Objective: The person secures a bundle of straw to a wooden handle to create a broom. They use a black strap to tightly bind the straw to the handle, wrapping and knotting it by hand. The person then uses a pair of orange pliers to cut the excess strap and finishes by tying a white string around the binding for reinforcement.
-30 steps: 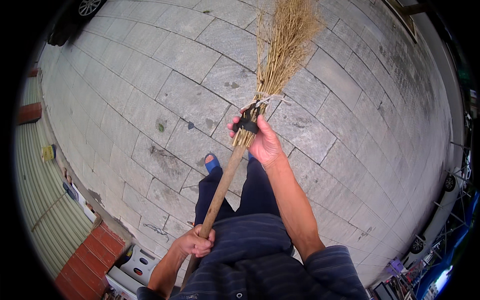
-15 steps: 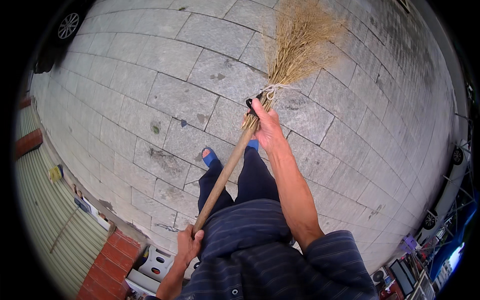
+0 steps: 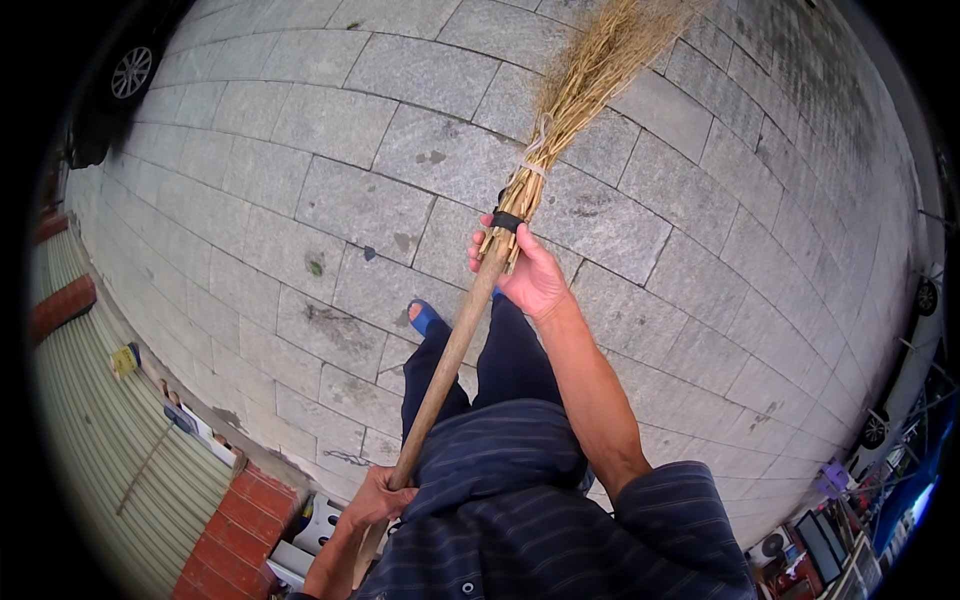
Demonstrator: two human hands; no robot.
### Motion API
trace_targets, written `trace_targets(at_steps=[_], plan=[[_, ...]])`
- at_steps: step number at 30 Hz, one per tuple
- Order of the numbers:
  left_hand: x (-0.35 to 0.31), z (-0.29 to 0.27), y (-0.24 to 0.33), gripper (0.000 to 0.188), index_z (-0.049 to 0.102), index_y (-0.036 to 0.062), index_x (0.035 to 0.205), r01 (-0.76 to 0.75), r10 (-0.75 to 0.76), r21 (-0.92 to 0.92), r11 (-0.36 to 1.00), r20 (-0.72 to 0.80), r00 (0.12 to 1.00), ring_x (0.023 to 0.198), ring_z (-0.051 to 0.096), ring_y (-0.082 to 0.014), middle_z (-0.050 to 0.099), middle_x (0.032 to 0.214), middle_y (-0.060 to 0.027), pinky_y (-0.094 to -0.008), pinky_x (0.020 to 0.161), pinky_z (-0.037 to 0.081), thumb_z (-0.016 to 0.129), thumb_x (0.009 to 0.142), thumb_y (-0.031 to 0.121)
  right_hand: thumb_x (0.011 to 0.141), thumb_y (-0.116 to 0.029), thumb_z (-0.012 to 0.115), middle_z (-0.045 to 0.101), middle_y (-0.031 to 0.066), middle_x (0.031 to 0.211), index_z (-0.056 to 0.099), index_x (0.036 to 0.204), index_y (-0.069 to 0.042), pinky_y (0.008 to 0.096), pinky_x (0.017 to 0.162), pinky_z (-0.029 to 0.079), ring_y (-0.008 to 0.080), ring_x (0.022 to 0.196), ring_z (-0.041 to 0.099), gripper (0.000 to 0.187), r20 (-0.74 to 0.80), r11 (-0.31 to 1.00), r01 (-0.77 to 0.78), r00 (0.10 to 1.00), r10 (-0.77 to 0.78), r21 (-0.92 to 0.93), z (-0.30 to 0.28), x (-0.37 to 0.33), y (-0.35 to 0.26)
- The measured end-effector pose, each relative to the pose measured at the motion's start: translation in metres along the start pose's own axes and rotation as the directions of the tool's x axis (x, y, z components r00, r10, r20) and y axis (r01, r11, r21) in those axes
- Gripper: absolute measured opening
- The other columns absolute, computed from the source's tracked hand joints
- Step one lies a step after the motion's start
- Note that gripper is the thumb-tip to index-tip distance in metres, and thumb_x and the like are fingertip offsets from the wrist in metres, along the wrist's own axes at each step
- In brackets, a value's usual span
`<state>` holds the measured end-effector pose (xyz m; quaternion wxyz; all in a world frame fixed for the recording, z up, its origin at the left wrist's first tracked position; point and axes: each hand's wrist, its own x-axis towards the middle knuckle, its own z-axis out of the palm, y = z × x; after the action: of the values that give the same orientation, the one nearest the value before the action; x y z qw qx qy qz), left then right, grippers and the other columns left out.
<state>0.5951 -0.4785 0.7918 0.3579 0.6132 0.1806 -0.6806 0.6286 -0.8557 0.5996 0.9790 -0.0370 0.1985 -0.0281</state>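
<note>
A straw broom (image 3: 570, 105) with a long wooden handle lies slantwise across my front, its bristles pointing far right. White cord and a black band (image 3: 507, 221) bind the straw to the handle. My right hand (image 3: 535, 275) cradles the broom from beneath at the black band, fingertips showing on the left side and thumb on the right. Lower down, my left hand (image 3: 383, 496) is closed round the wooden handle (image 3: 440, 375) beside my waist. The handle's end runs on below that hand.
Grey stone paving (image 3: 330, 210) lies underfoot, with a small dark leaf-like scrap (image 3: 369, 253) on it. A dark car's wheel (image 3: 131, 72) shows at the far left. Corrugated sheeting (image 3: 130, 440) and red tiles (image 3: 235, 525) edge the left. A pale car (image 3: 900, 380) stands at the right.
The broom has turned over, its bristles now narrower and farther right. My right thumb has come off the band to the side. More handle now shows below my left hand.
</note>
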Motion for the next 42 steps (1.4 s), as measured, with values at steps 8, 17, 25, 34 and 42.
trace_targets(at_steps=[8, 17, 25, 34, 42], plan=[[0.022, 0.000, -0.022, 0.043, 0.060, 0.0013, 0.080, -0.204, 0.217, 0.120, 0.971, -0.105, 0.971, 0.051, 0.051, -0.0122, 0.054, 0.057, -0.0032, -0.0296, 0.047, 0.039, 0.074, 0.090, 0.041, 0.098, -0.038, 0.062, 0.064, 0.0108, 0.104, 0.055, 0.118, -0.005, 0.0457, 0.085, 0.054, 0.0256, 0.097, 0.066, 0.039, -0.169, 0.967, 0.030, 0.983, -0.074, -0.252, 0.004, 0.001, 0.002], [0.039, 0.013, -0.017, 0.054, 0.062, -0.0042, 0.082, -0.245, 0.457, 0.523, 0.816, -0.326, 0.827, 0.060, 0.050, -0.0160, 0.052, 0.060, -0.0086, -0.0365, 0.056, 0.044, 0.064, 0.091, 0.049, 0.097, -0.042, 0.062, 0.061, 0.0110, 0.121, 0.051, 0.127, -0.006, 0.0478, 0.099, 0.047, 0.0291, 0.114, 0.061, 0.048, -0.192, 0.975, 0.122, 0.969, -0.158, -0.187, 0.009, -0.021, 0.017], [0.062, 0.030, 0.014, 0.034, 0.062, -0.0020, 0.099, -0.178, 0.423, 0.581, 0.795, -0.320, 0.848, 0.065, 0.063, -0.0312, 0.064, 0.071, -0.0182, -0.0423, 0.062, 0.048, 0.074, 0.086, 0.027, 0.097, -0.021, 0.065, 0.063, 0.0142, 0.103, 0.049, 0.117, -0.003, 0.0454, 0.091, 0.054, 0.0314, 0.099, 0.066, 0.031, -0.186, 0.963, -0.250, 0.956, 0.229, -0.097, 0.002, -0.065, 0.118], [0.009, 0.005, -0.081, 0.049, 0.050, 0.0019, 0.126, 0.210, 0.498, 0.742, 0.637, -0.603, 0.623, 0.080, 0.065, -0.0477, 0.066, 0.084, -0.0272, -0.0534, 0.067, 0.051, 0.070, 0.085, 0.019, 0.092, -0.026, 0.065, 0.064, 0.0121, 0.090, 0.050, 0.111, 0.004, 0.0370, 0.072, 0.058, 0.0251, 0.087, 0.068, 0.037, -0.508, 0.521, -0.448, 0.861, 0.030, -0.727, 0.014, -0.006, 0.133], [0.005, -0.036, 0.010, 0.018, 0.055, 0.0047, 0.082, -0.342, 0.093, -0.431, 0.835, -0.503, 0.859, 0.040, 0.047, -0.0128, 0.055, 0.062, -0.0047, -0.0288, 0.033, 0.036, 0.068, 0.091, 0.013, 0.095, -0.021, 0.061, 0.070, 0.0118, 0.099, 0.059, 0.124, 0.002, 0.0304, 0.070, 0.056, 0.0195, 0.085, 0.071, 0.037, -0.427, 0.418, -0.464, 0.885, 0.186, -0.781, -0.057, -0.046, 0.045]])
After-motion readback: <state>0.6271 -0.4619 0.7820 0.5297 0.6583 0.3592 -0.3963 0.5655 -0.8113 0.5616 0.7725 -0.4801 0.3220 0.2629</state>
